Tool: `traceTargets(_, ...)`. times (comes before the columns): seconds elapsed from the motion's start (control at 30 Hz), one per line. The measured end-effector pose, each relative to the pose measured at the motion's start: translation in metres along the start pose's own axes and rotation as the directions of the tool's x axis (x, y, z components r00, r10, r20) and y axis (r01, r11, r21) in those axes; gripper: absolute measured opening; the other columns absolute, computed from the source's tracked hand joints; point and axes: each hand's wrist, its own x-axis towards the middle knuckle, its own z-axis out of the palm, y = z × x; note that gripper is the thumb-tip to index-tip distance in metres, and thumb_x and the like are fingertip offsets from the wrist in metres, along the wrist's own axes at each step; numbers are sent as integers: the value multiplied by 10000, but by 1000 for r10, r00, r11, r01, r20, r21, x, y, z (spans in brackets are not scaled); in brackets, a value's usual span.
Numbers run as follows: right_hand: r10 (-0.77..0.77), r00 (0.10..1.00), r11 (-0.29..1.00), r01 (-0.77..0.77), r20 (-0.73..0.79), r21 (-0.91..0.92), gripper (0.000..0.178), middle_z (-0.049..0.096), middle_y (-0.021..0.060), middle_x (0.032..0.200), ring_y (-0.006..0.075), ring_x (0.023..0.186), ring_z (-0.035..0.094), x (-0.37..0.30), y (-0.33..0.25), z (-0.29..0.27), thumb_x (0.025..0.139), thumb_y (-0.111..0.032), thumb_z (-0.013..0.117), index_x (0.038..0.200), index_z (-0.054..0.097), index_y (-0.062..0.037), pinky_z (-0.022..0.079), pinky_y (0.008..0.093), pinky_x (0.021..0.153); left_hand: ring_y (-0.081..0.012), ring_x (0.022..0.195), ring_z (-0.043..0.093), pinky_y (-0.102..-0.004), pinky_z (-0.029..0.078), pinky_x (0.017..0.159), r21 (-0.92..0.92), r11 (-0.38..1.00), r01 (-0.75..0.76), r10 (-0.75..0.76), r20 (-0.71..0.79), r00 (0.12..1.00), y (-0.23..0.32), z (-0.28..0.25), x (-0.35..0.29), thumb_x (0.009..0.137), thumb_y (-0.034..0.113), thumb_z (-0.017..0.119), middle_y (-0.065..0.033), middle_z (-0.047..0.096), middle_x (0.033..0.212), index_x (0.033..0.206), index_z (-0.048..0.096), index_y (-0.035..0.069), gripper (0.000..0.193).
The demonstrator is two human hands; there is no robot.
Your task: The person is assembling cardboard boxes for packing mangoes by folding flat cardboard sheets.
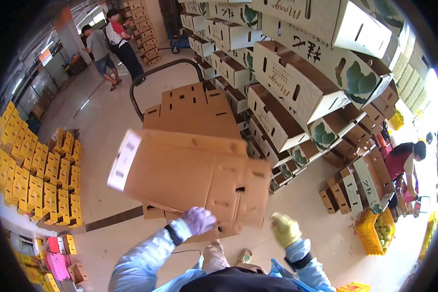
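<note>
A flat brown cardboard box blank [180, 170] lies tilted in front of me, with creases, slots and a white panel at its left end. Its right edge is slightly blurred. My left hand [198, 220], in a purple glove, is at the blank's near edge with its fingers curled in against the board. Just beyond the blank's near right corner, apart from it, is my right hand [285, 230] in a yellowish glove; its fingers are smeared and nothing shows in them. More flat brown blanks [190, 112] lie beneath, on a cart with a dark bent handle [134, 95].
White fruit boxes [292, 73] rise in tall stacks at the right. Yellow boxes [39, 170] are stacked at the left. A yellow crate [367, 236] of green fruit stands right, near a person in a dark red top [399, 160]. Two people [109, 46] stand far left.
</note>
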Motion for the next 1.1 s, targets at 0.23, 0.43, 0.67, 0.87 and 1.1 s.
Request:
traceTargets(0.23, -13, 994, 988, -3, -104, -156, 396, 615, 218, 1040, 406, 930, 608, 105, -46, -11, 833, -306, 611, 1138, 574, -56, 491, 465, 773, -272, 1049, 585, -486, 344, 1053, 208, 978, -5, 50, -212, 976, -19, 32, -151, 664, 431, 675, -61, 662, 1055, 838, 648, 160, 324)
traceTargets(0.43, 150, 929, 985, -170, 338, 29, 374, 631, 254, 924, 423, 902, 603, 97, -33, 77, 884, -306, 521, 1190, 554, -94, 493, 486, 749, -296, 843, 639, -465, 478, 774, 20, 704, 710, -710, -10, 704, -21, 7, -93, 842, 378, 594, -111, 667, 881, 965, 622, 136, 273)
traceTargets(0.67, -387, 921, 892, 387, 46, -233, 516, 593, 118, 1033, 351, 932, 582, 31, -35, 46, 718, -218, 684, 1218, 581, -143, 483, 478, 819, -287, 1099, 540, -448, 377, 977, 17, 904, 426, -420, -139, 897, -37, 7, -90, 836, 555, 558, -84, 616, 1123, 1180, 605, 188, 505)
traceTargets(0.87, -760, 581, 557, 813, 292, -169, 379, 588, 63, 888, 277, 965, 560, 86, -60, 27, 550, -283, 708, 880, 655, -104, 422, 495, 864, -307, 1245, 436, -510, 188, 1111, 141, 950, 278, -286, 41, 957, -23, -11, -61, 833, 640, 492, -102, 583, 1217, 1118, 658, 166, 578)
traceTargets(1.1, -674, 737, 708, 663, 45, -243, 245, 607, 97, 930, 304, 1018, 537, 96, -54, 57, 503, -234, 667, 669, 603, -66, 406, 491, 885, -390, 1135, 522, -481, 437, 950, -118, 973, 199, -204, -33, 978, -8, 3, -31, 866, 592, 486, -219, 533, 1247, 1442, 330, 168, 732)
